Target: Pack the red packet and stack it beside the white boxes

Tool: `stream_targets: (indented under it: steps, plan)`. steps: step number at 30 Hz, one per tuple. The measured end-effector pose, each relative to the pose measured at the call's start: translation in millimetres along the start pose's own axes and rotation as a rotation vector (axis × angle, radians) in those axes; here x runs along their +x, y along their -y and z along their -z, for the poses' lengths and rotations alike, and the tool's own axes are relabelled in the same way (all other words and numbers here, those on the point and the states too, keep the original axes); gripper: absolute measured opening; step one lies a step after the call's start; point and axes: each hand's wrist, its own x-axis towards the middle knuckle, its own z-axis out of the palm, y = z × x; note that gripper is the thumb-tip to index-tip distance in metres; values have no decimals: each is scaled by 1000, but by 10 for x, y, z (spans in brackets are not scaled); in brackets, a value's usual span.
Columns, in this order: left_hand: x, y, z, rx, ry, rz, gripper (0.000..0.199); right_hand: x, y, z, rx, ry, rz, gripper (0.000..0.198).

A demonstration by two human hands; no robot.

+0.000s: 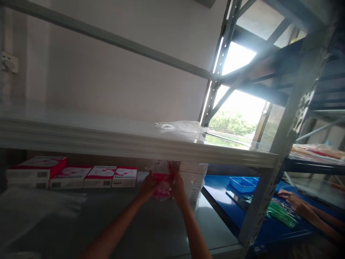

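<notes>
Both hands, left hand (147,187) and right hand (178,187), have their fingers closed around a clear bag (162,178) of red-and-white stuff, center frame under the shelf (113,138), held from both sides so it probably won't sag, near the boxes (72,176).

Print on the red-and-white boxes (100,176) is too blurred to read.
</notes>
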Motion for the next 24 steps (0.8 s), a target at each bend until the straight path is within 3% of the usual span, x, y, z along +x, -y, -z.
stream_targets:
  steps: [3, 6, 12, 15, 24]
  plan:
    - [-280, 142, -59, 61, -105, 57, 56, -353, 140, -113, -80, -115, -9, 47]
    - [-495, 81, -74, 184, -130, 25, 62, -578, 242, -155, -237, -202, -42, 46]
    - [-605, -119, -132, 408, 33, -183, 72, -639, 198, -145, -361, -27, -33, 49]
    - [-585, -57, -183, 425, 92, -201, 75, -632, 166, -155, -353, 2, -59, 55]
    - [-487, 111, -228, 461, 98, -211, 73, -622, 136, -192, -272, 4, -171, 67]
